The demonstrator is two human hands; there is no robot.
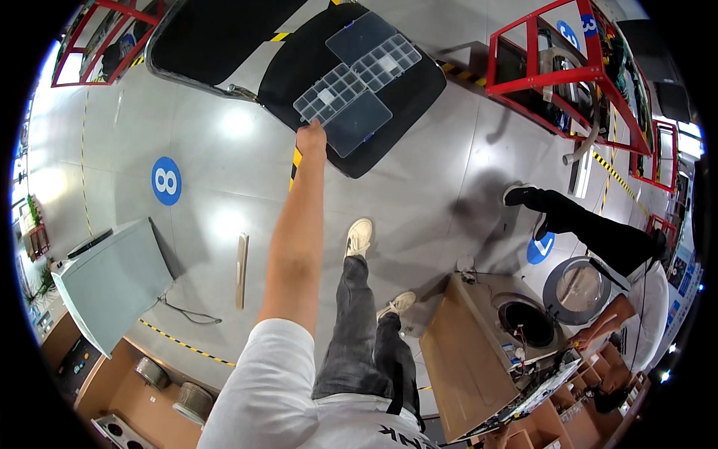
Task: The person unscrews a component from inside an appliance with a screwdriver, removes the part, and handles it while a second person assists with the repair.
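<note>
Two clear compartment boxes (340, 84) lie open on a black chair seat (411, 101) at the far side of the scene, a wearer's left hand (312, 138) reaching them at full stretch. The bent fingers meet the near left corner of the left box, though whether they grip it or merely rest there cannot be told; the right hand is not clearly seen. The seat appears to serve as a stand-in surface, holding the boxes above the grey floor (202, 262). Their lids fold in opposite directions, the near lid (357, 126) toward the wearer and the far lid (361, 36) away, probably so neither covers the other's compartments. One small white piece (327, 96) shows in the left box, another in the right. The hand takes an outer corner, a hold that would leave the compartments in view. Near right, a co-worker (651, 307) bends beside a front-loading washing machine (464, 352), its round door (552, 290) swung open, likely to keep the drum opening (529, 323) exposed.
</note>
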